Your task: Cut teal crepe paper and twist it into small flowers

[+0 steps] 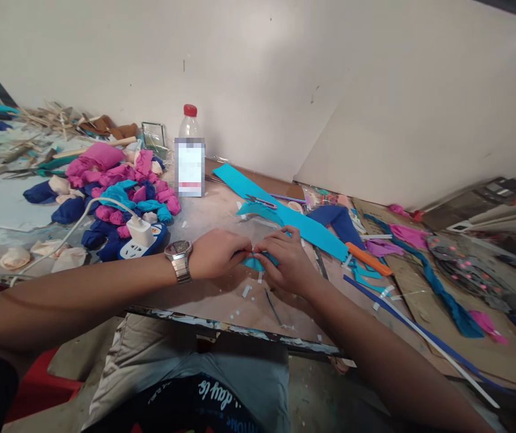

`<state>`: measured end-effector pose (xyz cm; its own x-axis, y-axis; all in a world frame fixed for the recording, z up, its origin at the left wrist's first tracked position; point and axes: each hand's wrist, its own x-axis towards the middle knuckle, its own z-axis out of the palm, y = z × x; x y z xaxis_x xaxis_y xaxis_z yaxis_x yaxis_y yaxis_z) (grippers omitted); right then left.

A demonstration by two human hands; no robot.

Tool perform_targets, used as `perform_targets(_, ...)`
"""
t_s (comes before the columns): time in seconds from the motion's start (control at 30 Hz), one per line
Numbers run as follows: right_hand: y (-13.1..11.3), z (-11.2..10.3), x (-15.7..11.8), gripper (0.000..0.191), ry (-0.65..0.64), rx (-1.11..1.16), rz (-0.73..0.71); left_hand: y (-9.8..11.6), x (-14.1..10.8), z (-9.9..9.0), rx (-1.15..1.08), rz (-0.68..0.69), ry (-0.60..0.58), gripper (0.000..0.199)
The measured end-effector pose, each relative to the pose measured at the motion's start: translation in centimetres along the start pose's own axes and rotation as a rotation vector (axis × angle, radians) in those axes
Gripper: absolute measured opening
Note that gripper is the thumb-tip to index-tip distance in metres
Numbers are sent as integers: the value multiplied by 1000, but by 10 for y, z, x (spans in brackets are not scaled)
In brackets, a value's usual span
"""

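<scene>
Both hands meet over the middle of the table near its front edge. My left hand, below a metal watch, pinches a small piece of turquoise material from the left. On its right side, my right hand grips the same piece between thumb and fingers. Part of the piece is hidden by the fingers. Just behind the hands lies a long turquoise strip, with small snips resting on it. An orange-handled cutter is to the right.
A red-capped bottle stands at the back. Pink, blue and cream fabric bundles and a power strip with a white cable lie left. At right are cardboard, a blue strip and a white stick. The wall rises behind.
</scene>
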<state>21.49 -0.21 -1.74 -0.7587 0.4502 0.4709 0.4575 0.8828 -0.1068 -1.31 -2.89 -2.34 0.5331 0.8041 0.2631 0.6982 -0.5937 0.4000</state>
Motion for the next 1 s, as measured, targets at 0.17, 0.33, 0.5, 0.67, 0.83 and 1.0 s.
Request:
perform_targets(0.17, -2, -1, 0, 14, -108, 4, 41, 3, -1, -1, 37, 13, -22, 23)
perform_targets(0.33, -2, 0, 1, 12, -125, 44, 82, 4, 0, -2, 83, -15, -58, 24)
perform_targets(0.5, -2, 1, 0, 15, -138, 34, 83, 3, 2, 0, 112, -3, -85, 24)
perform_targets(0.67, -6, -1, 1, 16, -201, -8, 84, 1, 2, 4, 134, 62, -81, 24)
perform_targets(0.83, -10, -4, 2, 14, -210, -2, 133, -3, 1, 7, 188, 109, -33, 27)
perform_targets(1.0, -13, -5, 3, 19, -230, -30, 126, -2, 0, 7, 186, 128, -11, 26)
